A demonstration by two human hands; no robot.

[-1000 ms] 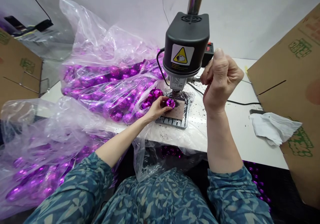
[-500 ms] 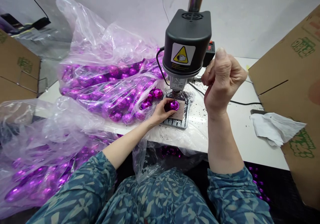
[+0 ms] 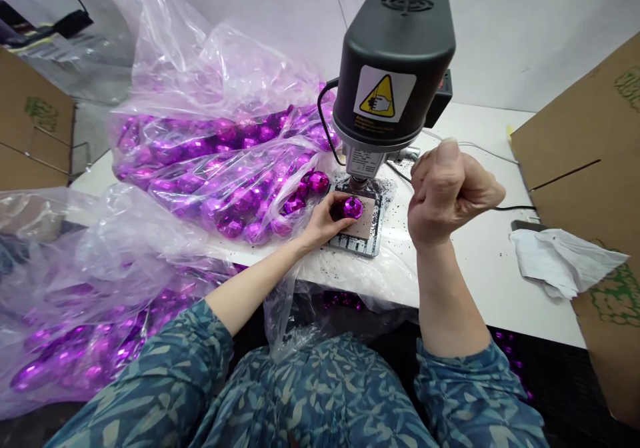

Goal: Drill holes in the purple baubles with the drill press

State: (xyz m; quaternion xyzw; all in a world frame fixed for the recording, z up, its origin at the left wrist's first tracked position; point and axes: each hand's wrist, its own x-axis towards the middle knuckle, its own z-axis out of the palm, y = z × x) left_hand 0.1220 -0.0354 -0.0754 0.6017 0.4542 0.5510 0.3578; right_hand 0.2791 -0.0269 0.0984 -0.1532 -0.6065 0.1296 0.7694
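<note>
A shiny purple faceted ball (image 3: 353, 207) rests on a small board (image 3: 367, 225) on the metal base of a black drill press (image 3: 395, 48). My left hand (image 3: 327, 221) holds this ball from the left between thumb and fingers, directly under the chuck (image 3: 358, 183). My right hand (image 3: 447, 191) is raised to the right of the press in a closed fist, beside the machine's side lever (image 3: 411, 153). Whatever that fist grips is hidden by the fingers. Dark shavings lie around the base.
Clear plastic bags of purple balls (image 3: 230, 195) lie left of the press, with another bag (image 3: 75, 361) lower left. Cardboard boxes stand at the right (image 3: 590, 161) and left (image 3: 35, 121). White tissue (image 3: 560, 258) and a black cable lie on the white table (image 3: 480, 268).
My right fist has come lower relative to the press. The press looks larger and further right as the view has shifted. My left hand still holds the ball.
</note>
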